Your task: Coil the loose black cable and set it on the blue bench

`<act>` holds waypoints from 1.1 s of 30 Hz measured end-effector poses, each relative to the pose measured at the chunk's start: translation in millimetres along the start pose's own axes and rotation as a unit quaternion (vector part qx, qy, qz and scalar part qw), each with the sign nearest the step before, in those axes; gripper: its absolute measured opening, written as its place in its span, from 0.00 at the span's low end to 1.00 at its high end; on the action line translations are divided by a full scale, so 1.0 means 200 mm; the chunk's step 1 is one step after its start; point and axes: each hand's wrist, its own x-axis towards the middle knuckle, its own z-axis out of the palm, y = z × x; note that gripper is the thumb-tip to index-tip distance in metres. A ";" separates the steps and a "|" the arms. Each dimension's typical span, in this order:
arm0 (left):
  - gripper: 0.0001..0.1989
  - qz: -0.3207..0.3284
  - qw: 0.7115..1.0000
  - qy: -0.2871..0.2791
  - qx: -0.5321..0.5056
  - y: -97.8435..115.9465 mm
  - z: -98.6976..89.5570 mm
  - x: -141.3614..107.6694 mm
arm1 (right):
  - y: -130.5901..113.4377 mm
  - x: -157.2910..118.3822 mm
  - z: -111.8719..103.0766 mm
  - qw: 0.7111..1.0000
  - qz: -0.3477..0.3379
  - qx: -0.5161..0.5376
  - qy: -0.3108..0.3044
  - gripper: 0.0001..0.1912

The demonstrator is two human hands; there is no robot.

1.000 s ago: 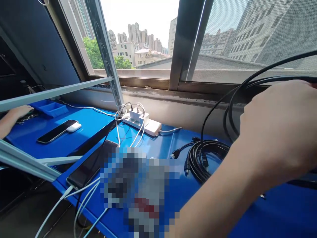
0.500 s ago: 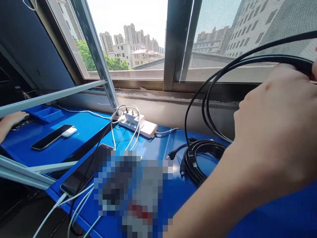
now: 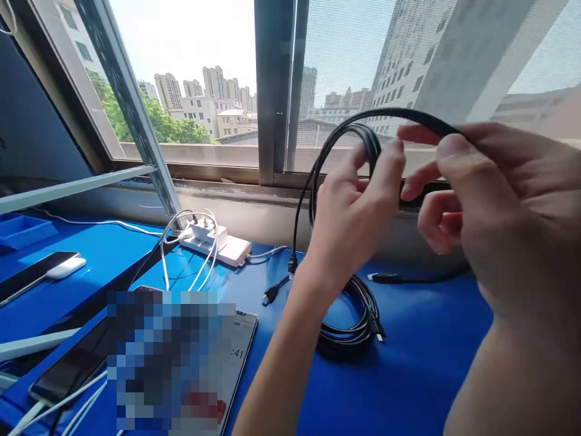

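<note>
A long black cable [image 3: 338, 130] arches up in front of the window, held in loops between both hands. My left hand [image 3: 354, 206] pinches the gathered loops near their top, thumb and fingers closed on them. My right hand [image 3: 490, 200] grips the same cable further right, its thumb pressing the strand against the fingers. One plug end [image 3: 293, 264] dangles from the held loops. A second coil of black cable [image 3: 358, 321] lies flat on the blue table [image 3: 408, 375] below my left wrist, with loose plugs [image 3: 271, 293] beside it.
A white power strip [image 3: 215, 245] with chargers and white leads sits against the window wall. A phone [image 3: 236, 351] lies at the near edge, partly blurred. Another phone [image 3: 31, 275] with a white earbud case [image 3: 66, 267] lies far left. Metal frame bars [image 3: 131, 109] cross on the left.
The view swung right and my right hand came into view. My left hand drew back from the right edge and now pinches the raised loops together with the right hand.
</note>
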 end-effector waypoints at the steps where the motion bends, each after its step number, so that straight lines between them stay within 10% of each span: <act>1: 0.14 0.014 1.000 0.004 -0.002 0.02 -0.01 0.00 | -0.01 0.00 -0.01 0.998 -0.038 -0.050 -0.012 0.09; 7: 0.22 0.052 0.998 0.019 0.030 0.11 -0.09 0.02 | -0.05 0.10 -0.19 0.992 -0.074 -0.046 0.093 0.09; 19: 0.20 0.140 0.932 0.333 -0.009 0.30 -0.07 -0.08 | -0.26 -0.02 -0.38 0.950 -0.108 0.050 0.289 0.01; 33: 0.21 0.150 0.885 0.435 -0.070 0.36 -0.11 -0.10 | -0.24 -0.01 -0.36 0.940 -0.134 0.068 0.305 0.14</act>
